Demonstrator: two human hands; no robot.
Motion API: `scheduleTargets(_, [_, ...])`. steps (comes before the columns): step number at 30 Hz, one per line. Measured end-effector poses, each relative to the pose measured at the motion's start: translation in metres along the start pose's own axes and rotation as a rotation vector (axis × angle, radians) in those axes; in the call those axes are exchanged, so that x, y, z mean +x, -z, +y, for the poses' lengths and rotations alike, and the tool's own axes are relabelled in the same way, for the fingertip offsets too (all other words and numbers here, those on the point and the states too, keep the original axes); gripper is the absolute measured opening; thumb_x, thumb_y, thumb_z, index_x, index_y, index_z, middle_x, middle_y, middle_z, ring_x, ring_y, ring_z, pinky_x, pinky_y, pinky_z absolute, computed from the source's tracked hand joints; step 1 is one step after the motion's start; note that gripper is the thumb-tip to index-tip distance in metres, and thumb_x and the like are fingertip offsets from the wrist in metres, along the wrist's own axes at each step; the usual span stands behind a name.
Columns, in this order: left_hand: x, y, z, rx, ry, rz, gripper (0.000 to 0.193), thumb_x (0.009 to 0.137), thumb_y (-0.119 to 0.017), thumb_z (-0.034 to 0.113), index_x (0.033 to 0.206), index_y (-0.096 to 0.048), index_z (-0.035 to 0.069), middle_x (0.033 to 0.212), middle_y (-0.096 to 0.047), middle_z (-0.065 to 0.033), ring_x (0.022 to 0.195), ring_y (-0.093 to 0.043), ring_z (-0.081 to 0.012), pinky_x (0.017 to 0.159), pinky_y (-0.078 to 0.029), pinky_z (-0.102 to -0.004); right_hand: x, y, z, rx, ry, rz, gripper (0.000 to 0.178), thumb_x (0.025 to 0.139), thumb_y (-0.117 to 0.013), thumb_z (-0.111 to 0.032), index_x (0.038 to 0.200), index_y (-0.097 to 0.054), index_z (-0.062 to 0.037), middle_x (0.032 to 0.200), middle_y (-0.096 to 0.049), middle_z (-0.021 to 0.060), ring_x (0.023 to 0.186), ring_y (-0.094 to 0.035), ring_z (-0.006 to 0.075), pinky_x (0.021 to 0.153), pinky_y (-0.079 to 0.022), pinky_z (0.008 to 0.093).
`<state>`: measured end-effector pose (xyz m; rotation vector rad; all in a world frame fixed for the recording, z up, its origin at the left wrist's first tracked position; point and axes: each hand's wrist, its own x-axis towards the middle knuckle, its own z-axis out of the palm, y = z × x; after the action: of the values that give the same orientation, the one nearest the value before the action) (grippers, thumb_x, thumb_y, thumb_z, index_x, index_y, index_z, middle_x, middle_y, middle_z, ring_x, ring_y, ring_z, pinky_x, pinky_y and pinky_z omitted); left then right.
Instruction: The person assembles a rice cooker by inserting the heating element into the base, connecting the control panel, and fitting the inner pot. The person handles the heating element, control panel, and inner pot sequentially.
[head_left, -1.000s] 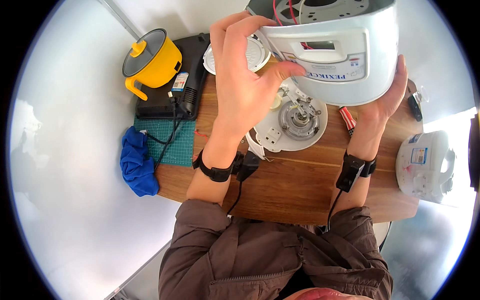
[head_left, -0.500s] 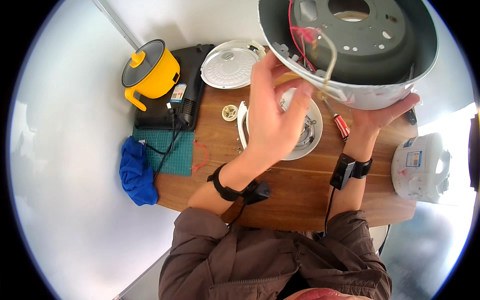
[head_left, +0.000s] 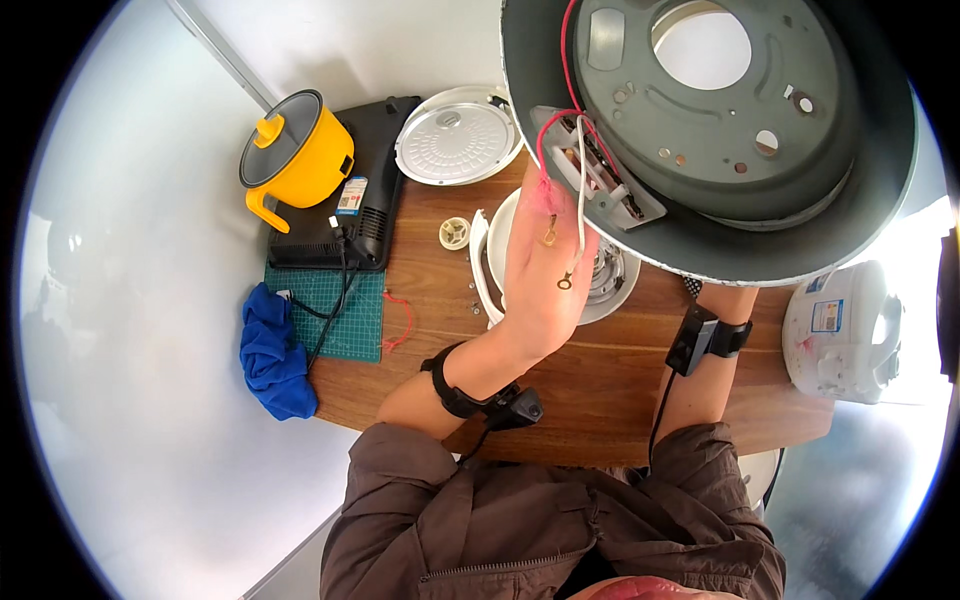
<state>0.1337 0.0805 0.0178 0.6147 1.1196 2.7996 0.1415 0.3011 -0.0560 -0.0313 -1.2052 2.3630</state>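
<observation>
The left hand (head_left: 545, 270) is reaching up to the underside of the cooker shell (head_left: 710, 140), palm toward the camera, its fingers going in at the small terminal bracket (head_left: 600, 180) on the shell's inner wall. The red and white wires (head_left: 565, 150) are hanging from that bracket across the palm, their ring lugs dangling loose; the fingertips are hidden behind the bracket, so whether they are pinching a wire or only pressing against it is not clear. The right hand is almost wholly covered by the shell; only its forearm and black wrist strap (head_left: 705, 335) are showing below the shell's rim, and it seems to be propping the shell from beneath, though its grasp cannot be judged.

The shell is being held well above the table (head_left: 600, 390), tipped so that its open bottom faces the head, which is exposing the grey metal base plate and its round hole to view and leaving the wiring within reach.

Directly below the shell, on the table, a white round base part (head_left: 490, 270) is lying with loose screws just beside it. Left of the shell, a silver inner lid (head_left: 455, 135) is resting flat, and farther left a yellow pot (head_left: 295, 155) is standing beside a black device (head_left: 375, 180). Beyond these, a green cutting mat (head_left: 330, 310) and a blue cloth (head_left: 270, 355) are lying at the table's edge. To the right of the shell, a white rice cooker (head_left: 845, 330) is standing.
</observation>
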Motion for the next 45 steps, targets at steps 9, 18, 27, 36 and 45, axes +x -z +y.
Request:
scheduleTargets(9, [0.006, 0.006, 0.002, -0.016, -0.075, -0.073, 0.050, 0.108, -0.037, 0.020, 0.154, -0.025, 0.007, 0.147, -0.045, -0.0098, 0.135, -0.047, -0.0239, 0.110, -0.044, -0.0425, 0.007, 0.013, -0.002, 0.034, -0.014, 0.005, 0.094, 0.082, -0.053, -0.072, 0.147, -0.040, -0.0053, 0.146, -0.050, 0.0102, 0.130, -0.050, 0.0277, 0.112, -0.042, 0.0441])
scheduleTargets(18, [0.017, 0.019, -0.005, -0.033, -0.166, -0.026, 0.056, 0.104, -0.042, 0.009, 0.155, -0.021, 0.001, 0.147, -0.046, -0.0151, 0.132, -0.051, -0.0276, 0.111, -0.044, -0.0439, 0.008, 0.012, -0.006, 0.050, -0.019, 0.006, 0.087, 0.085, -0.052, -0.068, 0.145, -0.042, -0.0045, 0.144, -0.051, 0.0112, 0.128, -0.051, 0.0284, 0.111, -0.043, 0.0446])
scheduleTargets(27, [0.020, 0.009, -0.011, 0.279, -0.301, -0.138, 0.073, 0.094, -0.049, 0.000, 0.157, -0.012, -0.004, 0.156, -0.031, -0.0153, 0.135, -0.042, -0.0206, 0.111, -0.037, -0.0359, 0.009, 0.015, -0.005, 0.064, -0.027, 0.009, 0.081, 0.088, -0.050, -0.063, 0.143, -0.044, -0.0037, 0.142, -0.053, 0.0121, 0.127, -0.052, 0.0290, 0.110, -0.043, 0.0450])
scheduleTargets(36, [0.021, 0.008, -0.011, 0.349, -0.342, -0.284, 0.087, 0.094, -0.067, 0.018, 0.157, -0.011, -0.004, 0.159, -0.017, -0.0131, 0.147, -0.026, -0.0286, 0.118, -0.028, -0.0448, 0.015, 0.010, -0.009, 0.104, -0.004, 0.004, 0.074, 0.091, -0.049, -0.058, 0.141, -0.046, -0.0029, 0.140, -0.054, 0.0131, 0.125, -0.054, 0.0297, 0.109, -0.044, 0.0455])
scheduleTargets(45, [0.034, 0.024, -0.008, 0.747, -0.476, -0.333, 0.114, 0.071, -0.086, 0.013, 0.157, -0.014, 0.001, 0.152, -0.020, -0.0139, 0.141, -0.034, -0.0289, 0.109, -0.044, -0.0473, 0.018, 0.007, -0.011, 0.146, 0.015, 0.017, 0.068, 0.094, -0.047, -0.053, 0.139, -0.048, -0.0021, 0.138, -0.056, 0.0141, 0.123, -0.055, 0.0304, 0.108, -0.045, 0.0460])
